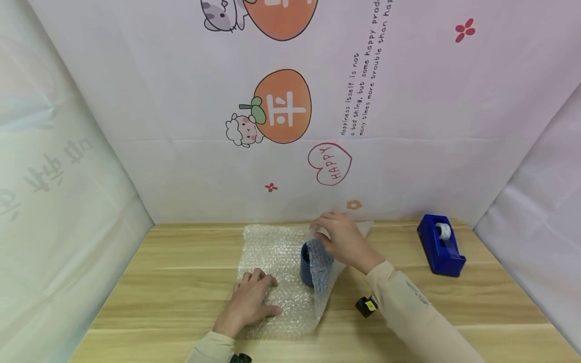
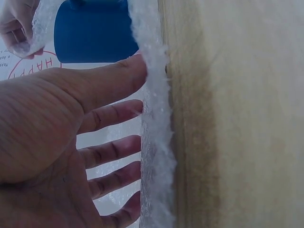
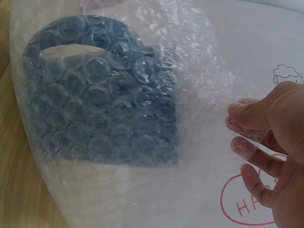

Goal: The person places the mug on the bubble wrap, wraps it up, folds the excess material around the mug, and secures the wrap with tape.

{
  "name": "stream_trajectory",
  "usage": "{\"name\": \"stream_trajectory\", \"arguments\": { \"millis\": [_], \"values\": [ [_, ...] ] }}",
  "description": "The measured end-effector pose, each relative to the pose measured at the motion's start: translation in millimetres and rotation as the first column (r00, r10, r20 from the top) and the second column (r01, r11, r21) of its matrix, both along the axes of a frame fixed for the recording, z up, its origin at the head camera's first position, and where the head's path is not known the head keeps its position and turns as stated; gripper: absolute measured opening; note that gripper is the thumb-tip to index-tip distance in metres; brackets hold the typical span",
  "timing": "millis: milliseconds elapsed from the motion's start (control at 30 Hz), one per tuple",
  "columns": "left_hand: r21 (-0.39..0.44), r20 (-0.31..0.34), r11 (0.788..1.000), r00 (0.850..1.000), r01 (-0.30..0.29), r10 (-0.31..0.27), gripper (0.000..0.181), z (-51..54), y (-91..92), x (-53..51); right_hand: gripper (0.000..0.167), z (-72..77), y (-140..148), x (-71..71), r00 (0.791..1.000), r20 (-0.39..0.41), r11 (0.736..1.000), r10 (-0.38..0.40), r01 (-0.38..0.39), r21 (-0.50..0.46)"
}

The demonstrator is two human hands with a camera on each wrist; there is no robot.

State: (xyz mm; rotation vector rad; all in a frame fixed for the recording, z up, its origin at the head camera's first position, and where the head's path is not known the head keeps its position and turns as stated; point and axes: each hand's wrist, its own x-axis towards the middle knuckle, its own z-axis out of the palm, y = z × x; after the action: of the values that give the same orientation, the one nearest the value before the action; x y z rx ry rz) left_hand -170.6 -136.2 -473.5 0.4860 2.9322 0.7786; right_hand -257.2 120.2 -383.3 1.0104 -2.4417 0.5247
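A blue mug [image 1: 306, 267] stands on a sheet of bubble wrap [image 1: 277, 247] laid over the wooden table. My right hand [image 1: 342, 239] pinches the sheet's right part between thumb and fingers and holds it raised beside the mug. Through that raised wrap, the right wrist view shows the mug [image 3: 104, 114] with its handle [image 3: 76, 28]. My left hand [image 1: 251, 300] rests on the flat part of the bubble wrap, fingers spread, left of the mug. In the left wrist view the thumb [image 2: 114, 83] lies near the mug [image 2: 92, 33].
A blue tape dispenser [image 1: 441, 247] with a roll of tape stands at the right of the table [image 1: 181, 282]. A small black object with a yellow mark [image 1: 366, 305] is by the right sleeve. Printed white cloth [image 1: 204, 166] hangs behind the table and at both sides.
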Motion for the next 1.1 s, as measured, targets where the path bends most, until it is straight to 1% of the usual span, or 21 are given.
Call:
{"name": "stream_trajectory", "arguments": {
  "millis": [233,600,867,1100],
  "values": [
    [-0.004,-0.01,1.0,1.0,0.001,-0.001,0.054,-2.2,0.4,0.1,0.018,-7.1,-9,-4.7,0.999,0.035,0.998,-0.029,0.027,0.048],
    [-0.008,-0.02,1.0,1.0,0.005,-0.005,0.055,-1.9,0.4,-0.5,0.017,-15.4,-16,-11.7,0.995,0.093,0.998,-0.036,0.03,0.064],
    [-0.001,-0.016,1.0,1.0,-0.001,0.001,0.055,-2.8,-0.4,-0.7,0.021,-21.6,-18,-15.4,0.994,0.106,0.998,-0.015,0.008,0.066],
    [0.0,-0.021,1.0,1.0,-0.011,0.011,0.055,-3.7,-0.9,-2.0,0.022,-24.4,-20,-16.9,0.995,0.098,0.997,-0.009,0.001,0.082]
  ]
}}
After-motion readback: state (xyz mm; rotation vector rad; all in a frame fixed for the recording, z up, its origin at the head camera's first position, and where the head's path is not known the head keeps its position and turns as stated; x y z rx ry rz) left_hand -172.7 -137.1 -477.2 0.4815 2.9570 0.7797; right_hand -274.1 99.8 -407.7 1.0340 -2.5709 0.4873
